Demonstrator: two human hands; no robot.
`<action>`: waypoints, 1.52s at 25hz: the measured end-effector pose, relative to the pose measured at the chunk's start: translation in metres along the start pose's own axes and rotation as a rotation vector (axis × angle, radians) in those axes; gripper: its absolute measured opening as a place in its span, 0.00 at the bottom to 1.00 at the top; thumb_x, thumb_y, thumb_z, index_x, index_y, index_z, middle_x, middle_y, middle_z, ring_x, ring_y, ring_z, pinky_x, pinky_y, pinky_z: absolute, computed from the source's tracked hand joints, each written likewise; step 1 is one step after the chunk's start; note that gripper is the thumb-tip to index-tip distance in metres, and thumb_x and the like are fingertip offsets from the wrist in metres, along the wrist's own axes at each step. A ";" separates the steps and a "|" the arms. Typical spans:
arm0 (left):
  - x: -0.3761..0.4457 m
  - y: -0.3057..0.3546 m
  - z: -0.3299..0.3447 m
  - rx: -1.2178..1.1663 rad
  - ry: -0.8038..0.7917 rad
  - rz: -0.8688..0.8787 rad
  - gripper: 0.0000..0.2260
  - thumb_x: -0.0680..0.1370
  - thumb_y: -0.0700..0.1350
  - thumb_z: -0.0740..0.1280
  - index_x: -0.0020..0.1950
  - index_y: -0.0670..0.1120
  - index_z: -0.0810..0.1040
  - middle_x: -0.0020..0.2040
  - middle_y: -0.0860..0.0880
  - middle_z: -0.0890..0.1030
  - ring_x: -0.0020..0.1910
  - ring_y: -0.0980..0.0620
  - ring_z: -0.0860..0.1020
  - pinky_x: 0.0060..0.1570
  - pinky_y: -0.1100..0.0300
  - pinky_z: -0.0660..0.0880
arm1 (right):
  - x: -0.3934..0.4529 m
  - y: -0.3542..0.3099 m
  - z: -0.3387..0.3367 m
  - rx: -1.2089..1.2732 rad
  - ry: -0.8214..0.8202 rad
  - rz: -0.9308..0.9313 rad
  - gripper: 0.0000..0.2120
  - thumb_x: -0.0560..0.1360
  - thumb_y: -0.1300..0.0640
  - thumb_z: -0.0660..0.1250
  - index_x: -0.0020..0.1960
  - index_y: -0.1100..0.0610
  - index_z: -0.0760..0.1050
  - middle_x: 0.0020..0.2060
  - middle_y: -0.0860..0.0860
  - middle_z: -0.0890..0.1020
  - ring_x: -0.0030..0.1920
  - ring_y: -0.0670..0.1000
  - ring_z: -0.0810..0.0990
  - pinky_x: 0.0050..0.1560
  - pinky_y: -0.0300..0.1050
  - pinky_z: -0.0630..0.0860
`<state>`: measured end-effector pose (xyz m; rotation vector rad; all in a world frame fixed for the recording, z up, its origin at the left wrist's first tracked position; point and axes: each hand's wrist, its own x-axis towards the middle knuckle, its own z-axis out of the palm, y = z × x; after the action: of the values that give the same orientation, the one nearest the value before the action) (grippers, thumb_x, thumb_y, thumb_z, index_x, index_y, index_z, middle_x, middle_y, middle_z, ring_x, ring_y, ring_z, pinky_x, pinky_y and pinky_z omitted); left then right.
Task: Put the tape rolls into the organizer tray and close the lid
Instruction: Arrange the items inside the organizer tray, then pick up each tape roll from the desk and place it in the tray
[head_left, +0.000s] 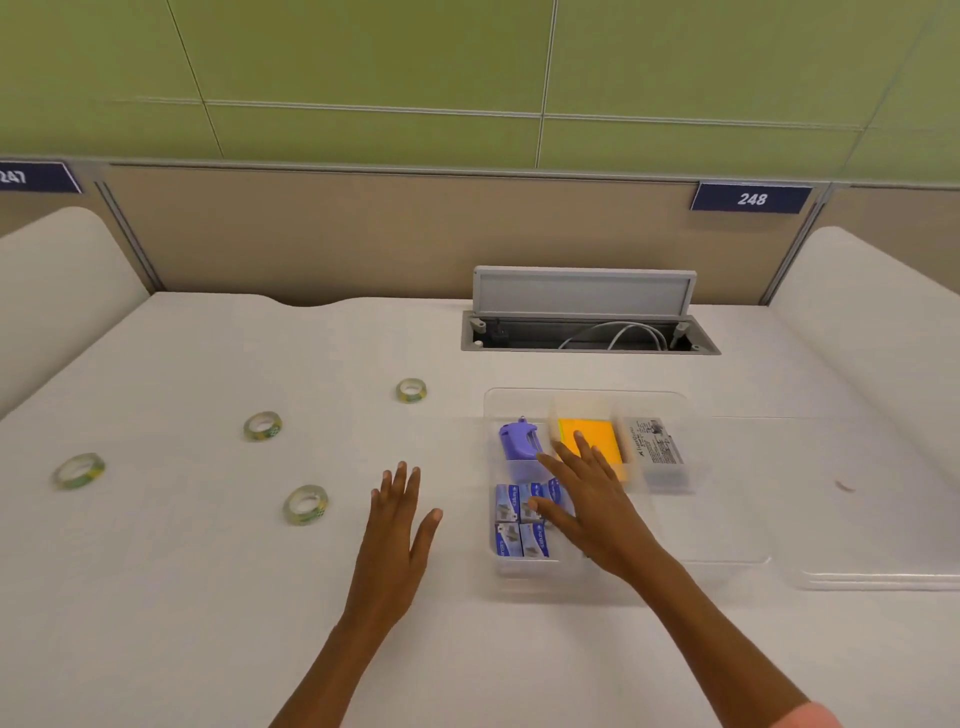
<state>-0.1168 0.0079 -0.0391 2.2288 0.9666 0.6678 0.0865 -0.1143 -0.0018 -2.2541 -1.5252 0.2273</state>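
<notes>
I see nothing done yet: four tape rolls (305, 504) lie loose at nine o'clock of the organizer tray (670, 405), its lid (878, 577) off at three o'clock, and my left hand (397, 525) and right hand (587, 499) are spread flat, holding nothing.

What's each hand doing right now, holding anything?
Left hand: open, fingers spread, empty, over the table.
Right hand: open, empty, over the organizer tray.
</notes>
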 end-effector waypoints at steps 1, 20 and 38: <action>-0.005 -0.015 -0.007 0.038 0.020 0.013 0.29 0.75 0.64 0.46 0.72 0.54 0.47 0.74 0.57 0.45 0.70 0.66 0.36 0.71 0.62 0.40 | 0.004 -0.011 0.005 0.022 -0.005 -0.026 0.47 0.62 0.23 0.34 0.72 0.48 0.57 0.76 0.50 0.56 0.75 0.47 0.42 0.72 0.45 0.40; -0.026 -0.131 -0.073 0.451 0.085 -0.288 0.35 0.76 0.59 0.32 0.70 0.40 0.61 0.72 0.39 0.63 0.72 0.43 0.60 0.72 0.52 0.49 | 0.067 -0.183 0.139 -0.093 -0.297 -0.202 0.26 0.77 0.45 0.57 0.73 0.46 0.53 0.76 0.56 0.49 0.76 0.59 0.42 0.72 0.60 0.54; -0.015 -0.090 -0.049 0.159 0.102 -0.360 0.22 0.79 0.50 0.51 0.72 0.44 0.57 0.75 0.39 0.54 0.75 0.43 0.48 0.73 0.50 0.41 | 0.042 -0.156 0.109 0.185 -0.040 -0.025 0.12 0.71 0.52 0.69 0.51 0.58 0.76 0.56 0.53 0.78 0.56 0.53 0.74 0.52 0.43 0.71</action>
<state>-0.1995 0.0621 -0.0715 2.0888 1.4726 0.5584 -0.0685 -0.0002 -0.0315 -2.0963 -1.4867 0.3913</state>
